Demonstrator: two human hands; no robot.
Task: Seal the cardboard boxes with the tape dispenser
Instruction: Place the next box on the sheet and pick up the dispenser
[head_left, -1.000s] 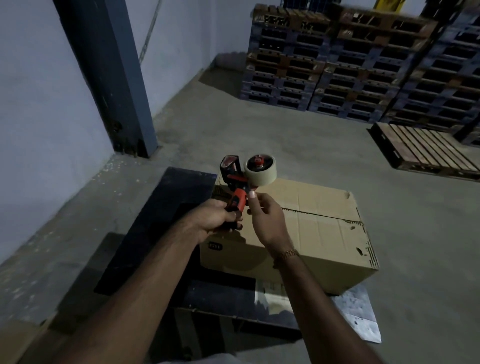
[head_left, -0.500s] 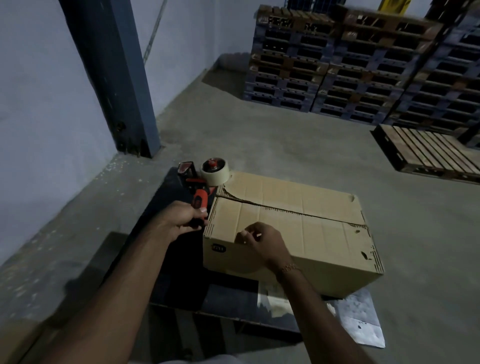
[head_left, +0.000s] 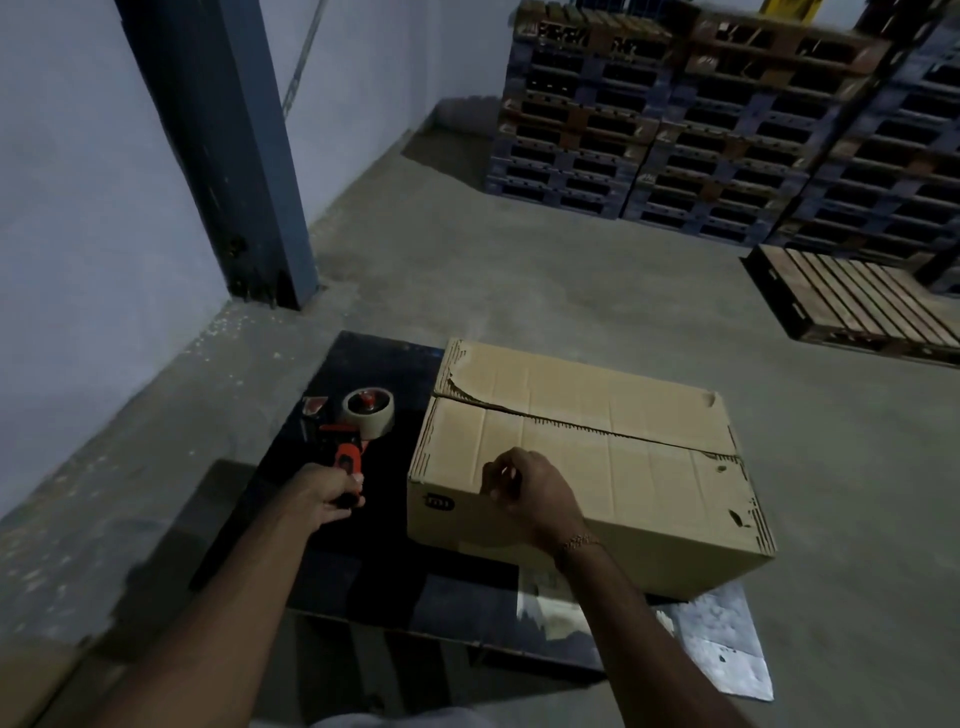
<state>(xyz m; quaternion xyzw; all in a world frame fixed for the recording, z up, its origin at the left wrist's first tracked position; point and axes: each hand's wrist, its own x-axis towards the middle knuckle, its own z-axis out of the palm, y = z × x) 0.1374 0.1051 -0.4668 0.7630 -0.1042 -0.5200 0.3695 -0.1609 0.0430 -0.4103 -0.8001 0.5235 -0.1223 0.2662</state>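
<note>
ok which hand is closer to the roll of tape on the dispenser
Left. The left hand grips the tape dispenser handle just below the tape roll; the right hand rests on the cardboard box, farther off.

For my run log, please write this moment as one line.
left hand: grips tape dispenser beside box | right hand: on cardboard box near edge | seam: untaped

Cardboard box (head_left: 587, 415): plain tan, small dark logo on its near side. Tape dispenser (head_left: 349, 439): red-orange and black, beige tape roll (head_left: 368, 411). Tabletop (head_left: 363, 561): black. Floor (head_left: 519, 270): grey. Stacked pallets (head_left: 727, 130): blue and brown.
</note>
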